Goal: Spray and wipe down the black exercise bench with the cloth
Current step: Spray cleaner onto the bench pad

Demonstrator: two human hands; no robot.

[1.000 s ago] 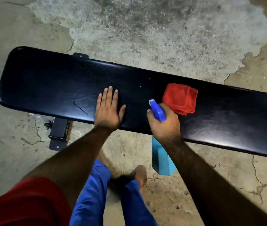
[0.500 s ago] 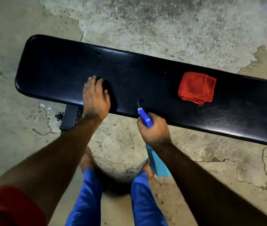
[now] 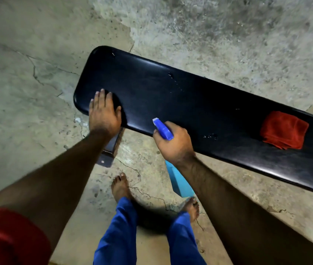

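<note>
Nearest, blue trouser legs [image 3: 113, 232] and two bare feet [image 3: 120, 187] on a cracked concrete floor [image 3: 27, 111], with a red sleeve [image 3: 8, 236] at the lower left. Above them, right hand [image 3: 172, 144] wrapped round the neck of a blue spray bottle [image 3: 163, 129], fingers curled tight on it, pale nozzle aimed over the near edge of the black padded desk [image 3: 199, 104], light blue body hanging below the wrist. Left hand [image 3: 104, 113] laid flat near the desk's rounded left end, fingers straight and close together, gripping nothing. A dark metal leg [image 3: 109, 152] under that end. Wet droplets [image 3: 210, 136] glinting just right of the bottle, more further back. Folded red cloth [image 3: 283, 131] lying on the desk well to the right, apart from both hands. Beyond, mottled, peeling grey floor [image 3: 228, 25]
</note>
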